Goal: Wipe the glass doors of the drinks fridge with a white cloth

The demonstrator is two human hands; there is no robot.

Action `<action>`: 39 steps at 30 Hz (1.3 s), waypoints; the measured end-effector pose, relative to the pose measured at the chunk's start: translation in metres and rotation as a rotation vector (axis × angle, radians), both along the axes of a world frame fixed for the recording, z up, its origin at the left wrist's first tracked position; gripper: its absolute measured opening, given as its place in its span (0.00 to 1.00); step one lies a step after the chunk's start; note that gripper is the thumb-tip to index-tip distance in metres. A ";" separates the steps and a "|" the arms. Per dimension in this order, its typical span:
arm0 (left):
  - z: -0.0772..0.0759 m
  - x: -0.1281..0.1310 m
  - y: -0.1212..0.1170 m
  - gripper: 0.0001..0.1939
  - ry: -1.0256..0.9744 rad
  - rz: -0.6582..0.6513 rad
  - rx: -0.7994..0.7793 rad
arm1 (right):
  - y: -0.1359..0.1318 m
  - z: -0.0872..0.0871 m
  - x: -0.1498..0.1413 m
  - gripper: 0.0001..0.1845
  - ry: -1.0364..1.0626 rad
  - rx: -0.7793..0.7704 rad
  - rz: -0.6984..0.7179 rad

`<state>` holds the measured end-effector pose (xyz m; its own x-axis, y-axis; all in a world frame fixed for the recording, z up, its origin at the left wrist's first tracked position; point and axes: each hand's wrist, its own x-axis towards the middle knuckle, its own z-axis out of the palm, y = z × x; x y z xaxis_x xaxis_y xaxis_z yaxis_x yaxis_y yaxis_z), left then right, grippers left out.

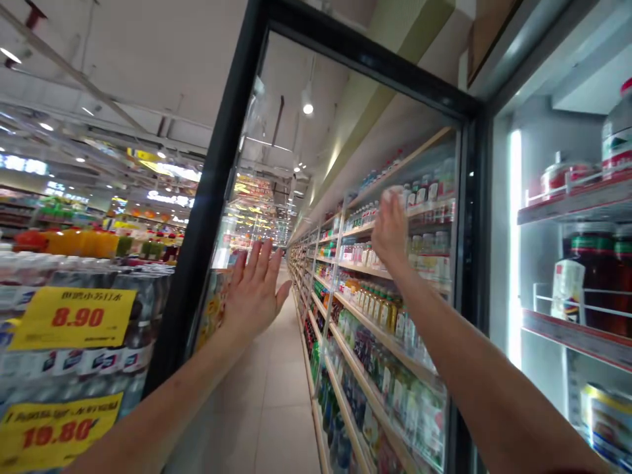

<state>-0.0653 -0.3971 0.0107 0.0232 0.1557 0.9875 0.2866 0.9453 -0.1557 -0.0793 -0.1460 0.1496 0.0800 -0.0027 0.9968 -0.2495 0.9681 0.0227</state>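
A glass cooler door [296, 197] with a black frame stands swung open in front of me. My left hand [254, 293] lies flat towards its left side, fingers spread and thumb out, seemingly against the glass, with nothing in it. Higher up on the right part of the pane is my right hand [391, 230], its fingers together and blurred. A pale, whitish patch shows at those fingertips; what it is cannot be made out.
On the right, the lit cooler's shelves [577, 322] hold dark bottles [600, 276]. At left stand stacked bottle packs [143, 329] with yellow price signs [74, 318]. Through the glass appear long drink shelves [365, 309] and a tiled aisle floor [261, 395].
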 end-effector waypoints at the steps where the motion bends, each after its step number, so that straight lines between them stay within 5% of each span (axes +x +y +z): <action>1: 0.000 0.003 0.000 0.30 -0.004 -0.006 0.005 | -0.013 -0.004 0.004 0.24 -0.036 0.133 0.004; 4: 0.000 0.012 0.002 0.30 -0.024 -0.026 0.013 | -0.058 -0.031 0.018 0.25 -0.099 0.479 0.012; 7: 0.001 0.017 0.002 0.30 -0.021 -0.024 0.013 | -0.068 -0.051 0.029 0.24 -0.107 0.544 0.004; 10: 0.001 0.017 0.002 0.30 -0.015 0.001 0.009 | -0.028 -0.051 0.027 0.23 -0.026 0.290 -0.004; 13: 0.000 0.015 0.000 0.30 -0.018 0.014 0.013 | 0.041 -0.056 0.019 0.22 0.047 0.012 0.020; 16: -0.002 0.013 -0.002 0.30 -0.022 0.019 0.014 | 0.107 -0.079 0.011 0.23 0.103 -0.234 0.030; 18: -0.002 0.013 0.000 0.29 -0.023 0.020 0.021 | 0.124 -0.101 0.009 0.24 0.136 -0.364 0.021; 21: -0.002 0.015 0.015 0.29 -0.022 0.026 0.020 | 0.089 -0.134 0.011 0.22 0.097 -0.265 0.052; 24: -0.002 0.019 0.046 0.28 -0.068 0.011 -0.100 | 0.022 -0.157 0.018 0.21 -0.022 0.124 0.103; 26: -0.005 0.022 0.065 0.29 -0.101 -0.005 -0.137 | 0.003 -0.160 0.020 0.21 -0.060 0.282 0.088; 28: -0.008 0.024 0.077 0.30 -0.110 -0.013 -0.111 | 0.019 -0.150 0.018 0.21 -0.056 0.201 0.044; 33: -0.006 0.028 0.084 0.31 -0.115 -0.025 -0.110 | 0.092 -0.128 0.007 0.27 0.035 -0.317 0.040; 36: -0.003 0.028 0.083 0.30 -0.099 -0.035 -0.102 | 0.063 -0.153 0.012 0.27 0.014 -0.143 0.098; 39: -0.016 0.030 0.072 0.30 -0.086 -0.044 -0.130 | 0.033 -0.179 0.013 0.25 -0.079 0.204 0.096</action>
<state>-0.0354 -0.3255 -0.0053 -0.0514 0.2834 0.9576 0.3449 0.9049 -0.2493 -0.0660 -0.1132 -0.0298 0.0111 -0.2011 0.9795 -0.3494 0.9170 0.1922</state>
